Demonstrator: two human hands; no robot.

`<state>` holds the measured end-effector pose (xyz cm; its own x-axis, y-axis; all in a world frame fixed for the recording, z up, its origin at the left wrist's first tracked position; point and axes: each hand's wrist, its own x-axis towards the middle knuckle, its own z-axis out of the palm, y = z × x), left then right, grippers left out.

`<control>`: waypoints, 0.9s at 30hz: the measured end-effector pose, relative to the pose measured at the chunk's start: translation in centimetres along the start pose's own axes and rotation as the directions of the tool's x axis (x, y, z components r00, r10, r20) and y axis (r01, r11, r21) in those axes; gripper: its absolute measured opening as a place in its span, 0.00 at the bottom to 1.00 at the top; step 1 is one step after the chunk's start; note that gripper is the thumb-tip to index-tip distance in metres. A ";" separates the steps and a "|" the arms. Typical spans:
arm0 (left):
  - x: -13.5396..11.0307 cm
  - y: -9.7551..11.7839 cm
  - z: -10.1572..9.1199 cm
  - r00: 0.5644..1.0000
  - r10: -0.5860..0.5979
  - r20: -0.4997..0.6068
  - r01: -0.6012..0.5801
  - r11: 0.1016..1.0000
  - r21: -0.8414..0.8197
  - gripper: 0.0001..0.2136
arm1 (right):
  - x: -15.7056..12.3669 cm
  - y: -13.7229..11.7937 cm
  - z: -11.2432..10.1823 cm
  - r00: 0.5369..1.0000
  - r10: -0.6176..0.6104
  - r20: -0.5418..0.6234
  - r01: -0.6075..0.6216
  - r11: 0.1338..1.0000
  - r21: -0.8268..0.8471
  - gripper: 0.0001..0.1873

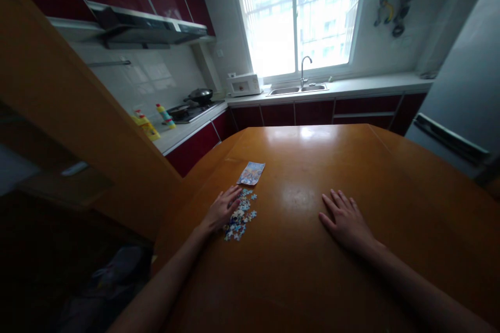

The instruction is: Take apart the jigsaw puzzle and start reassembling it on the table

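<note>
My left hand rests at the left edge of a loose pile of jigsaw puzzle pieces, its fingers stretched out and partly over them. The pieces are small, mostly blue and white. Just beyond the fingertips lies a picture sheet with a blue and orange print, flat on the table. Over on the right, my right hand lies palm down on the bare wood with its fingers spread. Nothing is held in it, and the puzzle pieces are well off to its left.
Both hands are on a brown wooden table with a curved outline. Behind it runs a counter with a sink, a microwave and a stove holding a pan. Bottles stand at the left; a refrigerator is at the right.
</note>
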<state>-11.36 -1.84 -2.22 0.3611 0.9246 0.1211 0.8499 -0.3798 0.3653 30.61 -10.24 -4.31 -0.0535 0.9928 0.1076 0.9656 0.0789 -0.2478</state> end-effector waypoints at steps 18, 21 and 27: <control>0.9 18.4 6.2 0.962 0.258 0.092 -0.255 0.966 -0.038 0.26 | 0.1 0.3 -0.5 0.999 -0.028 0.016 0.027 0.997 0.072 0.31; 1.5 19.7 6.3 0.951 0.308 0.021 -0.304 0.946 -0.108 0.25 | 0.1 0.3 -0.7 1.000 -0.027 0.013 0.025 0.996 0.083 0.29; 1.6 13.6 3.0 0.974 0.149 -0.170 -0.176 0.972 -0.155 0.25 | 0.1 0.3 -0.9 1.000 -0.015 0.012 0.014 0.995 0.098 0.30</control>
<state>1.92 -5.56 0.12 0.4132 0.8492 0.3289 0.7032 -0.5270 0.4773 31.14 -10.16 -3.55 -0.0712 0.9924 0.1000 0.9352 0.1013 -0.3393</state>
